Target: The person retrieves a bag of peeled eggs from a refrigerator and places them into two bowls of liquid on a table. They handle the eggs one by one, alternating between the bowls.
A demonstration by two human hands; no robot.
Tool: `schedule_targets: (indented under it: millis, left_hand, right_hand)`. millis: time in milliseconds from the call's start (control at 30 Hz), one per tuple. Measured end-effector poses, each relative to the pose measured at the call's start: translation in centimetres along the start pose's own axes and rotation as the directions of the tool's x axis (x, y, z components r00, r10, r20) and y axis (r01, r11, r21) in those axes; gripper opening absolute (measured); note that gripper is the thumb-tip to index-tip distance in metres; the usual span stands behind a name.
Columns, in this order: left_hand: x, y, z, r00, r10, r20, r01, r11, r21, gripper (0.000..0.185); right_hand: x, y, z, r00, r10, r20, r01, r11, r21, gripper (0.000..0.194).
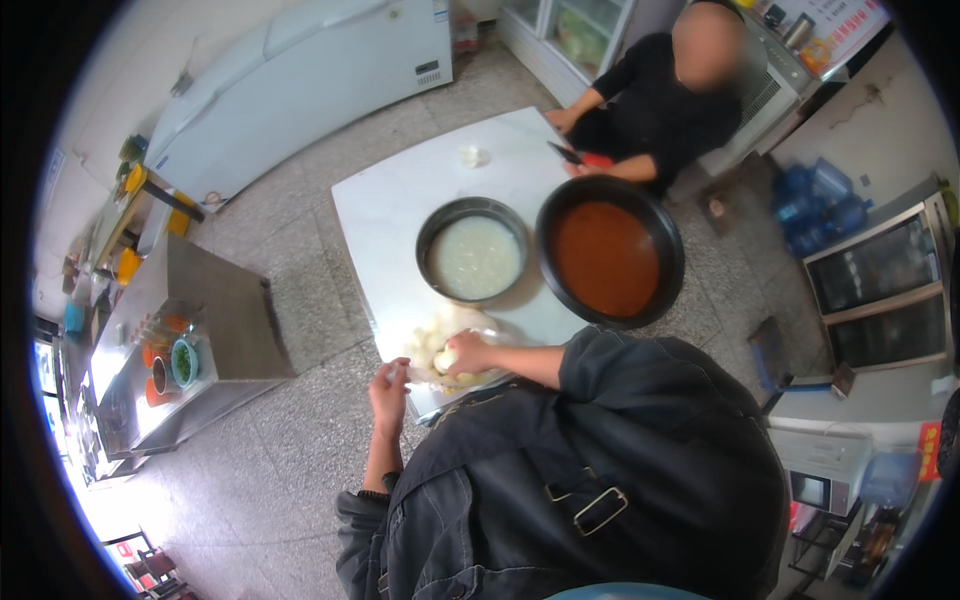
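At the table's near edge lies a clear plastic bag (491, 334) filled with pale rounded pieces (429, 341), perhaps peeled eggs; their kind is not certain. The fingers of my left hand (390, 384) pinch the bag's edge on the left. My right hand (471, 352) reaches into the bag's opening, its fingers curled around a white rounded piece (445, 361). Beyond the bag stands a round metal pot (426, 279) of cloudy whitish liquid (478, 257). To its right, a large dark basin (673, 281) contains reddish-brown liquid (606, 259).
A small white item (472, 156) sits on the white table (386, 217) toward its far side. Another person (660, 97) sits at the far right corner, holding a dark flat object (564, 153). A steel counter (225, 315) with bowls stands left; a chest freezer (322, 82) lines the wall.
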State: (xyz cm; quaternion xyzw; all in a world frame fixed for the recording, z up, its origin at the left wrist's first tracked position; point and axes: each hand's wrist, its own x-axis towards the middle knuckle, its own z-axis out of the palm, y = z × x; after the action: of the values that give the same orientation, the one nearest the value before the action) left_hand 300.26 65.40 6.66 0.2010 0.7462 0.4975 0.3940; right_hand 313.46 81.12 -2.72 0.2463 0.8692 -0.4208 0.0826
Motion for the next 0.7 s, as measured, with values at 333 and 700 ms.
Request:
schedule_targets:
  millis: [333,700]
  left_hand:
    - [1.6,-0.2,0.5,0.997,0.075,0.014,-0.074,0.996,-0.053,0.019]
    - [2.8,-0.9,1.2,0.998,-0.023,0.064,0.043,0.944,-0.328,0.017]
  right_hand:
    - [-6.7,-2.7,-5.5,0.962,-0.034,0.272,-0.265,0.141,0.954,0.059]
    - [-12.9,-1.9,-15.1,0.992,0.097,-0.08,0.114,-0.421,0.9,0.038]
